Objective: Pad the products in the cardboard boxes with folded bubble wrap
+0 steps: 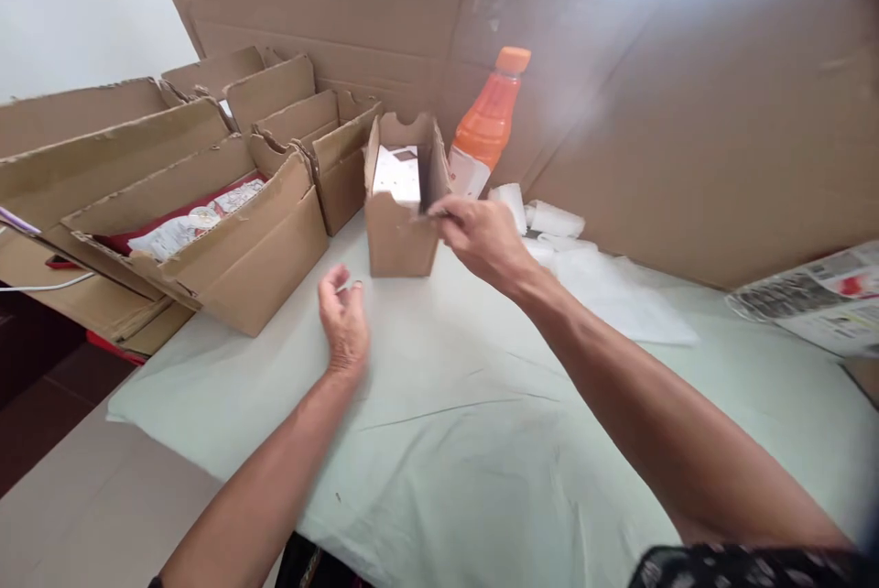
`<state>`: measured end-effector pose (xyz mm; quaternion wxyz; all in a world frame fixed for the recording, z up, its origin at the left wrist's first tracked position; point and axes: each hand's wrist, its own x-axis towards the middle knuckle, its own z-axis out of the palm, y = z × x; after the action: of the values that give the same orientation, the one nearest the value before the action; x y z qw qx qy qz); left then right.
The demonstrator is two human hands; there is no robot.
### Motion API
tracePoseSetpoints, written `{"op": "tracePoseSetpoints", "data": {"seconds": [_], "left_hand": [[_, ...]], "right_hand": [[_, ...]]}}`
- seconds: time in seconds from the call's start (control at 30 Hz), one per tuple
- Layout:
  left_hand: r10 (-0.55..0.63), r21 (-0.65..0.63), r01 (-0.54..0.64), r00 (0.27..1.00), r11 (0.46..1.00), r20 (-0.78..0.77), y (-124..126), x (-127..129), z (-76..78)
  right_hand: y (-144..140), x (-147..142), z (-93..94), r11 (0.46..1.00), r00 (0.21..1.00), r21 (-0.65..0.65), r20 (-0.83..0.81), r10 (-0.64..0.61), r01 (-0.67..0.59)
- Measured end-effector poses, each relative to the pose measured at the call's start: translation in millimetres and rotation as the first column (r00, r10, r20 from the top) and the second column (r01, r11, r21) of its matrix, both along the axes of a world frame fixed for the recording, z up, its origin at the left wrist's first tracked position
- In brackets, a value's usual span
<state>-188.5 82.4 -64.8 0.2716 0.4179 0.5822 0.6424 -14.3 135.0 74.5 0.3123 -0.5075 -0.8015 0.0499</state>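
The right hand (484,238) pinches a small item (439,213) (too blurred to name) by the narrow carton (399,245); the left hand (343,321), loosely parted, sits nearer left.

We are holding our right hand (484,235) at the near right corner of a narrow box (399,245), our left hand (344,318) nearer left; beyond, we are seeing an orange bottle (486,125).

Your right sleeve (728,570): black, pale-patterned | left sleeve (157,582): dark sliver, near edge | your left hand (343,322), right hand (486,238): bare
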Motion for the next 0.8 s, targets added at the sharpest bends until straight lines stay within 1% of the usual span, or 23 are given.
{"op": "tracePoseSetpoints", "data": {"seconds": [0.03,0.07,0.1,0.13,0.2,0.23,0.27,0.3,0.33,0.4,0.43,0.5,0.6,0.67,0.7,0.73,0.8], "left_hand": [[0.038,0.0,-0.038,0.998,0.999,0.049,5.2,-6.5,1.2],[0.047,0.007,-0.047,0.997,0.999,0.065,9.0,-11.3,2.0],[0.047,0.011,-0.049,0.995,0.999,0.088,11.4,-14.3,2.2],[0.036,0.011,-0.037,0.993,0.999,0.109,12.3,-15.3,2.1],[-0.022,-0.003,0.023,0.99,1.0,0.14,10.0,-12.2,0.6],[-0.067,-0.015,0.07,0.986,0.997,0.15,6.9,-8.8,-0.3],[-0.117,-0.027,0.123,0.981,0.992,0.156,2.8,-4.7,-1.0],[-0.172,-0.039,0.18,0.972,0.983,0.158,-2.1,-0.3,-1.4],[-0.226,-0.049,0.236,0.962,0.971,0.155,-7.5,3.8,-1.4],[-0.33,-0.071,0.342,0.934,0.937,0.137,-18.2,10.4,0.0],[-0.37,-0.087,0.381,0.921,0.92,0.118,-22.7,12.5,1.1],[-0.407,-0.114,0.411,0.911,0.904,0.058,-28.9,14.2,3.3],[-0.355,-0.083,0.351,0.934,0.933,-0.042,-31.0,12.7,4.2],[-0.32,-0.049,0.317,0.945,0.947,-0.072,-30.0,11.2,3.5],[-0.319,-0.049,0.316,0.945,0.948,-0.079,-29.5,10.6,3.1],[-0.323,-0.058,0.319,0.943,0.946,-0.077,-29.2,10.2,2.8],[-0.331,-0.086,0.326,0.942,0.941,-0.053,-28.8,9.9,2.4]], "right_hand": [[-23.2,20.8,0.1,0.999,0.999,-0.041,-0.043,-0.031,0.029],[-47.0,42.4,-0.6,0.995,0.992,-0.078,-0.104,-0.067,0.059],[-70.6,64.2,-2.6,0.991,0.976,-0.092,-0.186,-0.11,0.094],[-93.7,85.3,-6.2,0.985,0.943,-0.096,-0.292,-0.162,0.14],[-137.5,122.4,-19.4,0.955,0.821,-0.101,-0.491,-0.292,0.28],[-157.8,136.7,-28.8,0.935,0.76,-0.127,-0.551,-0.345,0.332],[-176.9,147.4,-39.5,0.918,0.718,-0.171,-0.578,-0.388,0.358],[-194.3,153.9,-50.9,0.909,0.708,-0.231,-0.571,-0.416,0.347],[-209.4,156.0,-62.3,0.905,0.726,-0.294,-0.544,-0.422,0.306],[-230.6,148.4,-82.3,0.898,0.793,-0.393,-0.475,-0.383,0.198],[-235.5,140.4,-89.7,0.894,0.821,-0.42,-0.446,-0.356,0.159],[-233.4,121.8,-99.1,0.892,0.853,-0.432,-0.406,-0.326,0.135],[-208.9,104.5,-102.7,0.903,0.855,-0.398,-0.4,-0.33,0.162],[-190.6,106.7,-102.0,0.919,0.845,-0.368,-0.439,-0.305,0.14],[-183.7,112.1,-101.4,0.925,0.836,-0.365,-0.47,-0.282,0.106],[-179.1,120.2,-100.7,0.925,0.828,-0.377,-0.501,-0.252,0.053],[-175.4,143.3,-99.4,0.896,0.825,-0.436,-0.536,-0.181,-0.087]]}}
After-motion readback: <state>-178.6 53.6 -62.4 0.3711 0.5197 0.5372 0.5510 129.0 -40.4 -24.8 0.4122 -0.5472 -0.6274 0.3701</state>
